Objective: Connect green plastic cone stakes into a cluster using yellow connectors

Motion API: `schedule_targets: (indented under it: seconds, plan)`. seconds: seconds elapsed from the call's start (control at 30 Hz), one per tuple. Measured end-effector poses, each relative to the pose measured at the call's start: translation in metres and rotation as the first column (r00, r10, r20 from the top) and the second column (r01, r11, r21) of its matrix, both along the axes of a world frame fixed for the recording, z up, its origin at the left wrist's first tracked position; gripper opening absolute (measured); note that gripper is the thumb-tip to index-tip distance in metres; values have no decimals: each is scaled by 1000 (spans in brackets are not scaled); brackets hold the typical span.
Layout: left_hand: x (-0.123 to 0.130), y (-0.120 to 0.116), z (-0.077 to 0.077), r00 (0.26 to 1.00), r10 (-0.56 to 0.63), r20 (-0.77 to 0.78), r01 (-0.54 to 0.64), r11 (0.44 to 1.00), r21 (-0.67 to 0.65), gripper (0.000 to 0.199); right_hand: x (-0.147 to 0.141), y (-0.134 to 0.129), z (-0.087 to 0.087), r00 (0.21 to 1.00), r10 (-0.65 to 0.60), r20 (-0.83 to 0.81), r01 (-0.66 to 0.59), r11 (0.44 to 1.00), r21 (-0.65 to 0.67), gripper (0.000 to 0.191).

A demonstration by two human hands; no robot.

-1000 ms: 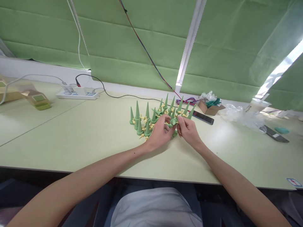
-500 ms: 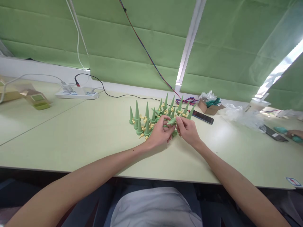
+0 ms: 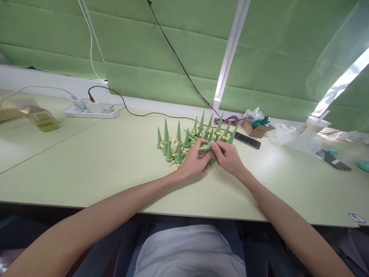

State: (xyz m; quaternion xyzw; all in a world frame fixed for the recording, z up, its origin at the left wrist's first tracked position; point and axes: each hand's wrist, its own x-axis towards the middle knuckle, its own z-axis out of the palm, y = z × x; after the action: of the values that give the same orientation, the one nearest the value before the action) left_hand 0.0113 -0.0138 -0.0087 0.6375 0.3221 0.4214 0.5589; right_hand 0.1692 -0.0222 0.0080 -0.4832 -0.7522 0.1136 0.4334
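Several green cones (image 3: 166, 134) with round bases stand upright on the pale table, small yellow pieces (image 3: 174, 141) tied or set among them. My left hand (image 3: 196, 157) is closed on one green cone (image 3: 205, 147) that lies sideways, its tip toward the left. At the base end of that cone, the fingertips of my right hand (image 3: 226, 154) are pinched together. Whatever small part lies between those fingertips is hidden. Both hands are at the front right of the group of cones, close together.
Behind the cones lie a dark phone (image 3: 247, 141) and an open cardboard box (image 3: 256, 129) with plastic and green material. Crumpled clear plastic (image 3: 300, 140), a second dark device (image 3: 336, 160) and teal objects (image 3: 363, 166) are at right. A power strip (image 3: 91, 112) is at back left.
The held cone has turned a little, its tip lying flatter toward my left hand. At the far right, another person's hand has gone out of view and the teal objects there are apart.
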Motion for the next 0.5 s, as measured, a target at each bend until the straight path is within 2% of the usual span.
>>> schedule_targets:
  seconds: [0.3, 0.5]
  plan:
    - [-2, 0, 0, 1000, -22, 14, 22, 1000, -11, 36, 0, 0, 1, 1000, 14, 8, -14, 1000, 0, 59]
    - [-2, -3, 0, 998, -12, 55, 15, 999, -40, 25, 0, -1, 1, 1000, 26, -3, -26, 1000, 4, 61]
